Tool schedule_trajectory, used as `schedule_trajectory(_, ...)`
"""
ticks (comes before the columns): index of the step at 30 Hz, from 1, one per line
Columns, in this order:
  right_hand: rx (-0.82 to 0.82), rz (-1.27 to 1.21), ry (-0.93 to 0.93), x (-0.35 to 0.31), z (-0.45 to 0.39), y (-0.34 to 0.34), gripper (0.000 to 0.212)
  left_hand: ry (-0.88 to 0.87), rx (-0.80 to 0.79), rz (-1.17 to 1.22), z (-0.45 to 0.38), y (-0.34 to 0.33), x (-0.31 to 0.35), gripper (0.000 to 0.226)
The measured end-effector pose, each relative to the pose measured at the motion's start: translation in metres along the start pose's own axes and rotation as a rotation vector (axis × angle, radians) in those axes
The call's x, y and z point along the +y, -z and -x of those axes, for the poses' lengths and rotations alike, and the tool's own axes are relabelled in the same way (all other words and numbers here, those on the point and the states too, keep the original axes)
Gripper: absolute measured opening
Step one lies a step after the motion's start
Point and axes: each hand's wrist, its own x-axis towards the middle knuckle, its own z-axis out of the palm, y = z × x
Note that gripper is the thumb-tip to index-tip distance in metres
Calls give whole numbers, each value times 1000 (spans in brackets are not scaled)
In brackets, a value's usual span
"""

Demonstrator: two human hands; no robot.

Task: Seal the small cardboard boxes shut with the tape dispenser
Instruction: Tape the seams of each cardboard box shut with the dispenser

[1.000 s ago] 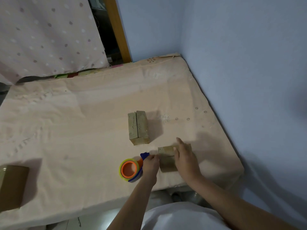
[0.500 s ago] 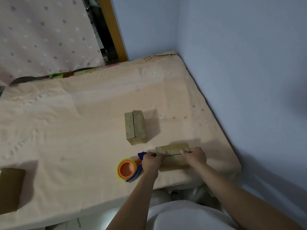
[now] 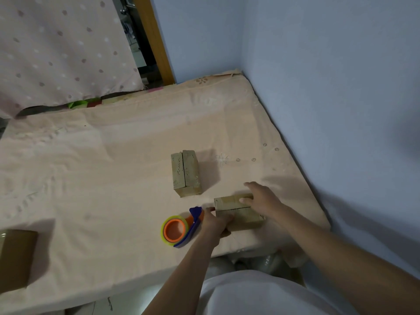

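Note:
A small cardboard box (image 3: 241, 214) lies near the bed's front edge, its top seam running left to right. My left hand (image 3: 213, 223) is curled at the box's left end and grips the handle of the blue tape dispenser (image 3: 181, 229), which carries an orange-cored roll. My right hand (image 3: 261, 198) rests on the box's far right corner with the thumb on top and the fingers spread and straight. A second small box (image 3: 186, 173) lies farther back with its flap seam showing, and neither hand touches it.
Everything sits on a bed covered by a peach sheet (image 3: 102, 178). A blue wall (image 3: 341, 110) runs along the right side. A larger brown box (image 3: 16, 258) sits at the left edge. A dotted cloth (image 3: 56, 53) hangs at the back left.
The near box was turned so its seam runs sideways. My right hand then left its grip on the right end and spread open over the far corner. My left hand stayed on the dispenser.

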Motion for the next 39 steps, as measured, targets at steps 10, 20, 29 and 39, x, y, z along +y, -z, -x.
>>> schedule_trajectory(10, -48, -300, -264, 19, -5, -6, 40, -240, 56, 119, -12, -7, 16, 66)
schedule_trajectory(20, -98, -727, -398, 9, -3, -28, 36, -75, -59, -36, -18, 2, 15, 37)
schedule_trajectory(29, -149, -790, -452, 10, -8, -31, 42, 22, -133, -73, -18, 11, 29, 44)
schedule_trajectory(39, -94, -752, -382, 9, -8, -41, 28, -344, 352, -654, -15, 89, 2, 29)
